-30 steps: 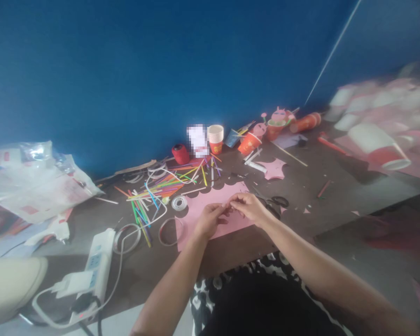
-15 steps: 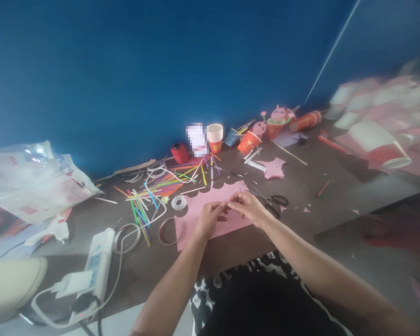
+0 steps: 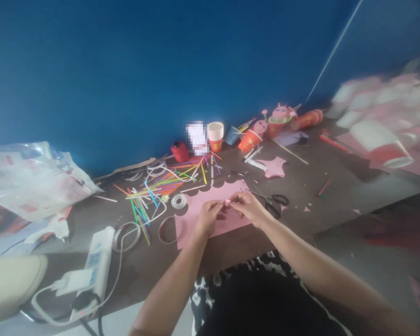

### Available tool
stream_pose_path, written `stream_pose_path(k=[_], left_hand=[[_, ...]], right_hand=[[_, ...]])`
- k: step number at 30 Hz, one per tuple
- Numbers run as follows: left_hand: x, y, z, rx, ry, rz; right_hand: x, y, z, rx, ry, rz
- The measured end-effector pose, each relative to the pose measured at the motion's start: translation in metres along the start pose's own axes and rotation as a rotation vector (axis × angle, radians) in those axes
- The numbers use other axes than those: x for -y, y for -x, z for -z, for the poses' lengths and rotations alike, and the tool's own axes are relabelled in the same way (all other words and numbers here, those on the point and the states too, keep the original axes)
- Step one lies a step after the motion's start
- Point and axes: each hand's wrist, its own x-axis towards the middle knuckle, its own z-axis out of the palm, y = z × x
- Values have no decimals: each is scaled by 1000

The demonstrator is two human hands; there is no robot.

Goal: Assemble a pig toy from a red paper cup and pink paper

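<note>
Over a sheet of pink paper [image 3: 192, 228] with a scalloped far edge, my two hands meet fingertip to fingertip. Between them is a small pink piece [image 3: 227, 202], perhaps paper, too small to make out fully. My left hand [image 3: 210, 217] pinches its left side. My right hand [image 3: 248, 207] is closed on it from the right, thumb and forefinger together. Just right of that hand lie scissors [image 3: 278, 199] with dark handles, partly hidden by it. A roll of white tape [image 3: 178, 201] and a larger tape ring [image 3: 170, 230] sit left of the sheet.
Colourful sticks [image 3: 154, 191] are strewn at left centre. A power strip [image 3: 100, 261] with cables and a glue gun [image 3: 56, 227] lie further left. Stacked paper cups [image 3: 216, 137], decorated red cups [image 3: 250, 141] and a pink cutout [image 3: 275, 167] stand or lie behind. Blurred cups [image 3: 381, 144] fill the right.
The fingertips have parted slightly, and the small pink piece between them now shows. Both hands otherwise stay over the pink sheet.
</note>
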Motion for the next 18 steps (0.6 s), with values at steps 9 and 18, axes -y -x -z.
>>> stream_pose_path(k=[9, 18], left_hand=[[1, 1, -4, -121, -206, -145], [5, -2, 2, 65, 110, 36]], right_hand=[[2, 1, -3, 9, -39, -1], [-3, -3, 1, 82, -65, 20]])
